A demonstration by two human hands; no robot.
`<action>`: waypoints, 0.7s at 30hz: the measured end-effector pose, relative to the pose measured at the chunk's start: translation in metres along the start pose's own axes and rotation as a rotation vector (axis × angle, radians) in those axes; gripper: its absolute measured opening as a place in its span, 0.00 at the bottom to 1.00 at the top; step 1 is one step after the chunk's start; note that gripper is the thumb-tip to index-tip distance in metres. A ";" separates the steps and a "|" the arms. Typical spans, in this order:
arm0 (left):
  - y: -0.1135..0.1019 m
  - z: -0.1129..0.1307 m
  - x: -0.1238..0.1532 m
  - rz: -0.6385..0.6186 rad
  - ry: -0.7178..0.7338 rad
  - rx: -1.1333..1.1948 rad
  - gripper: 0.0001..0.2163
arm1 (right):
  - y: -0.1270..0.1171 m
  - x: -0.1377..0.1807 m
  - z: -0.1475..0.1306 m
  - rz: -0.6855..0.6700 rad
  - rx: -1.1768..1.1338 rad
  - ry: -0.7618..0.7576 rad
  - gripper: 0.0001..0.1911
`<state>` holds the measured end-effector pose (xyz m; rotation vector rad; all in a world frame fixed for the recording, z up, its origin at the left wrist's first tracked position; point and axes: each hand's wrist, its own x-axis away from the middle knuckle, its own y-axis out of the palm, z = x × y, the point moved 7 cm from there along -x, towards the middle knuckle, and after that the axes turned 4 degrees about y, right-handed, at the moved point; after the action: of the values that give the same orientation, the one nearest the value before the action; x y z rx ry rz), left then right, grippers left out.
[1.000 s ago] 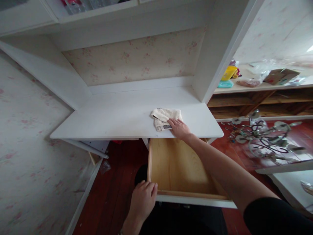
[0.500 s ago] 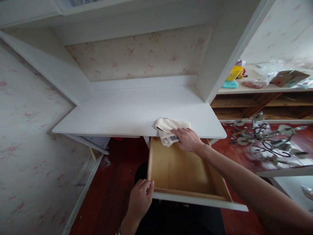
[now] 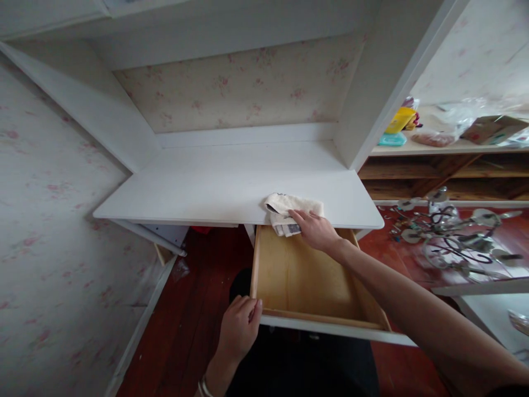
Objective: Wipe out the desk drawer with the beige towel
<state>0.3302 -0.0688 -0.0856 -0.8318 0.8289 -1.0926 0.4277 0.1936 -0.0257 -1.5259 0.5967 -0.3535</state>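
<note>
A pulled-out wooden drawer [image 3: 314, 281] with a white front juts from under the white desk [image 3: 215, 182]. At its near left corner my left hand [image 3: 239, 325] is closed on the edge, thumb on top. Under my right hand [image 3: 316, 229] is a cream cloth [image 3: 291, 212] with a dark printed part. The cloth lies over the desk's front edge, partly hanging above the drawer's far end. My right fingers press on the cloth, and the palm hides some of it. No objects show inside the drawer.
A white hutch panel [image 3: 384, 82] rises at the desk's right. Beyond it, a wooden shelf [image 3: 413, 171] carries a yellow container [image 3: 400, 120], plastic bags and a cardboard box [image 3: 494, 131]. A metal chandelier [image 3: 458, 234] lies on the red floor. Floral wallpaper [image 3: 49, 220] covers the left wall.
My right hand and the cloth have shifted slightly up against the desk edge, and less of the cloth hangs over the drawer. My left hand stays at the drawer corner. The view tilts slightly.
</note>
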 end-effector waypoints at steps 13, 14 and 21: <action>-0.001 -0.014 -0.026 -0.034 -0.437 0.786 0.16 | -0.030 0.040 0.004 0.204 -0.610 0.359 0.27; -0.001 -0.008 -0.032 -0.030 -0.457 0.915 0.20 | -0.031 0.045 -0.007 0.223 -0.664 0.367 0.28; -0.002 0.032 -0.072 0.192 -0.553 1.370 0.28 | -0.027 0.074 -0.126 -0.005 -0.997 -0.002 0.42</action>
<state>0.3400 0.0050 -0.0588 0.1431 -0.3633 -0.9107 0.4204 0.0474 -0.0020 -2.4735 0.8253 -0.0325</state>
